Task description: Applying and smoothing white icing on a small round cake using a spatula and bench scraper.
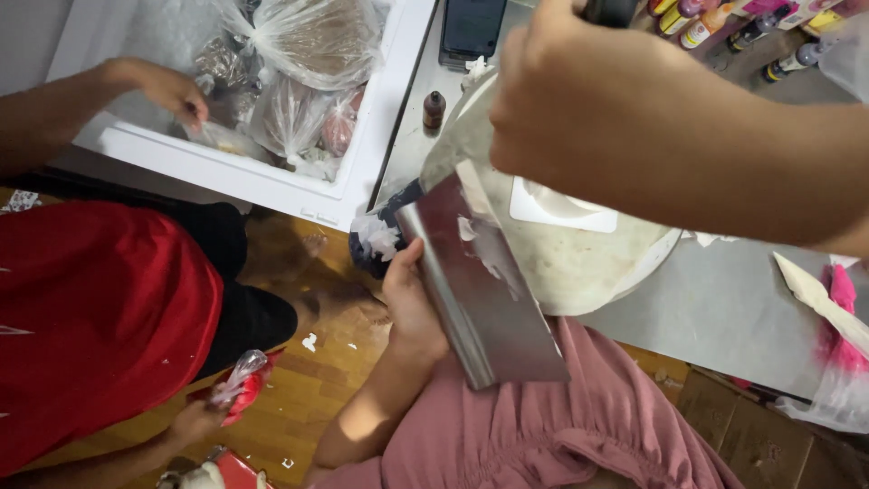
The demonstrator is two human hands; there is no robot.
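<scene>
My left hand point(409, 303) grips the long edge of a wide steel scraper point(484, 290) smeared with white cream, held tilted over my pink-clothed lap. My right hand point(566, 100) is closed around a dark-handled tool point(608, 9); its cream-coated blade point(457, 145) points down toward the scraper's upper end. Under both lies a round white turntable point(579, 267) on the steel counter point(724, 308). A dark bowl with white cream point(373, 240) sits just behind the scraper, partly hidden.
Another person in a red shirt reaches one hand point(172, 91) into an open white chest freezer point(272, 177) full of plastic bags, the other hand point(195, 418) holding a small bag. A phone point(471, 27), small bottles point(724, 23) and a pink-stained bag point(842, 326) lie on the counter.
</scene>
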